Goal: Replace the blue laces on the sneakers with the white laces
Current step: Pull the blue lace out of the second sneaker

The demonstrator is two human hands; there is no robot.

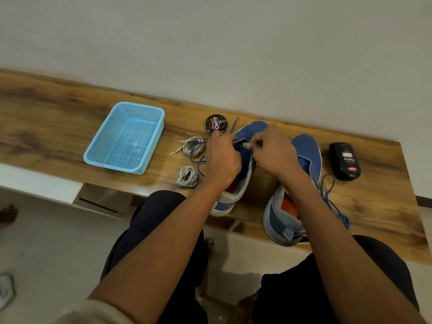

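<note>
Mostly hidden: left sneaker [243, 146] eyelets | both grips (left hand [222, 157], right hand [275, 150]) pinching blue lace [198, 157]

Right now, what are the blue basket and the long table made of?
The blue basket looks like moulded plastic: glossy, with rows of small holes through its walls and floor. The table shows brown wood grain with a slight sheen; it could be solid wood or a printed laminate, I can't tell which.

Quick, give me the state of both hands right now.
Left hand: closed, pinching the blue lace at the left sneaker.
Right hand: closed, fingers curled at the same sneaker; what it pinches cannot be told.
</note>
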